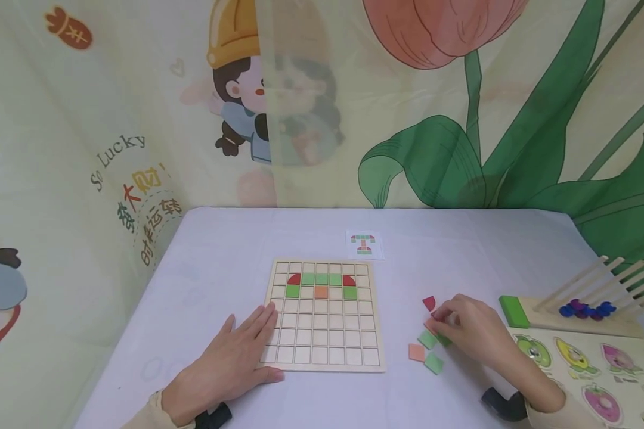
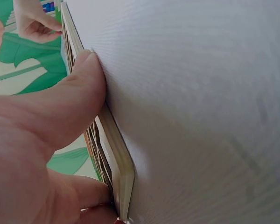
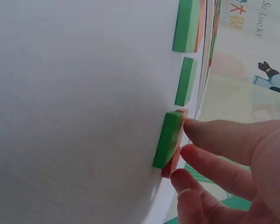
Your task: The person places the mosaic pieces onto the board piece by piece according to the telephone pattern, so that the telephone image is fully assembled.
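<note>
A wooden grid board (image 1: 322, 339) lies on the table, with red quarter-circle, green and orange tiles in its upper rows. My left hand (image 1: 236, 351) rests along the board's left edge, fingers extended on it; in the left wrist view the thumb (image 2: 86, 84) presses against its side. My right hand (image 1: 469, 328) is over the loose tiles, fingers bent. Seen from the right wrist, the thumb tip is right at an orange tile (image 3: 180, 133) and other fingertips meet a red tile (image 3: 171, 169), both partly behind a green tile (image 3: 165, 142). I cannot tell whether they pinch one.
Loose green tiles (image 1: 433, 363), an orange tile (image 1: 416, 353) and a red quarter-circle tile (image 1: 429, 303) lie right of the board. A pattern card (image 1: 365, 245) is behind it. At the far right stand a pegged wooden rack (image 1: 547, 319) and a fruit picture board (image 1: 569, 363).
</note>
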`<state>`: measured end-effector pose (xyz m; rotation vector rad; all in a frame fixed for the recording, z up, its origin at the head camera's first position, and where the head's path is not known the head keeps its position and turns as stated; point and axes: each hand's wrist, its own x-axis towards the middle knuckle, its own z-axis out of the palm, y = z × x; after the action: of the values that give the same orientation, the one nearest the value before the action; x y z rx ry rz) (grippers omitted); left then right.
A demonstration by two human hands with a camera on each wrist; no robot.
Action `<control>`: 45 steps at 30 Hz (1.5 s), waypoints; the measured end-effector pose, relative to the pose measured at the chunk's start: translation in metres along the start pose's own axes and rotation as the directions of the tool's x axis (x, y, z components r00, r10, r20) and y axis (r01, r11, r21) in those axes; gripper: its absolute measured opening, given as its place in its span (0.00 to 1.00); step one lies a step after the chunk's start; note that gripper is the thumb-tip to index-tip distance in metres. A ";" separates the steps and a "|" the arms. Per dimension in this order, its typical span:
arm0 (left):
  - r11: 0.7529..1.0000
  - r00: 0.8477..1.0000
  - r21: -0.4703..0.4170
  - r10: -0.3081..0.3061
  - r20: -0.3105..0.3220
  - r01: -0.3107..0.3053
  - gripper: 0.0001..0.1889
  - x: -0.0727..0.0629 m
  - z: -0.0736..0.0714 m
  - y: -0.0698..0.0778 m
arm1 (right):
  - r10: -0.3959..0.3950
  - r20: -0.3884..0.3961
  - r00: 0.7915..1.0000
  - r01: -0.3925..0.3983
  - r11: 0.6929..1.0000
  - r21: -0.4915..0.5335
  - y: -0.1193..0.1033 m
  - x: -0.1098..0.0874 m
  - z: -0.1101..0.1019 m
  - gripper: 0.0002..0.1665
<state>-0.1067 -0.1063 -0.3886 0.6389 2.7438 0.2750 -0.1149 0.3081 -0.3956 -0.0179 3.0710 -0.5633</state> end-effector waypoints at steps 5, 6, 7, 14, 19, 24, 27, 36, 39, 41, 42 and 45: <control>1.000 1.000 0.000 -0.003 0.002 0.003 0.56 0.000 0.001 0.000 | -0.037 -0.021 0.999 0.036 0.999 -0.004 -0.005 -0.004 0.002 0.08; 1.000 1.000 0.001 -0.002 0.002 0.002 0.56 0.000 0.001 0.000 | -0.047 -0.028 0.998 0.047 0.999 -0.010 -0.005 -0.005 0.003 0.07; 1.000 1.000 0.003 -0.002 0.001 0.002 0.56 0.000 0.001 0.000 | -0.061 -0.030 0.998 0.061 0.998 -0.015 -0.006 -0.005 0.003 0.06; 1.000 1.000 0.004 0.000 -0.002 0.000 0.56 0.000 0.001 0.000 | -0.079 -0.011 0.997 0.079 0.997 0.005 -0.011 -0.008 0.006 0.10; 1.000 1.000 0.008 0.005 -0.006 -0.005 0.56 0.000 0.001 -0.001 | -0.148 -0.026 0.989 0.148 0.989 0.001 -0.010 -0.006 0.009 0.16; 1.000 1.000 0.009 0.005 -0.009 -0.005 0.56 0.001 0.002 -0.001 | -0.180 -0.026 0.983 0.180 0.984 -0.015 -0.010 -0.006 0.009 0.17; 1.000 1.000 0.007 0.003 -0.007 -0.003 0.56 0.001 0.002 -0.001 | -0.185 -0.026 0.982 0.185 0.983 -0.003 -0.010 -0.005 0.009 0.18; 1.000 1.000 -0.005 0.000 -0.006 0.000 0.56 0.000 0.001 0.000 | -0.215 -0.024 0.976 0.215 0.976 0.016 -0.027 0.000 0.011 0.18; 1.000 1.000 -0.005 0.003 -0.009 -0.003 0.56 -0.001 0.001 -0.001 | -0.233 -0.013 0.972 0.233 0.972 0.027 -0.040 0.005 0.010 0.18; 1.000 1.000 -0.005 0.004 -0.011 -0.004 0.56 -0.001 0.001 -0.001 | -0.261 -0.010 0.965 0.261 0.965 0.025 -0.050 0.010 0.009 0.18; 1.000 1.000 -0.004 0.005 -0.011 -0.005 0.55 -0.001 0.001 -0.001 | -0.282 -0.011 0.959 0.282 0.959 0.022 -0.055 0.013 0.010 0.18; 1.000 1.000 0.000 0.010 -0.012 -0.010 0.55 0.000 0.002 -0.001 | -0.349 -0.019 0.937 0.349 0.937 0.007 -0.072 0.021 0.011 0.17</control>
<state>-0.1065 -0.1075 -0.3907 0.6527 2.7529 0.2826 -0.1353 0.2365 -0.3810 -0.5723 3.0958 -0.5911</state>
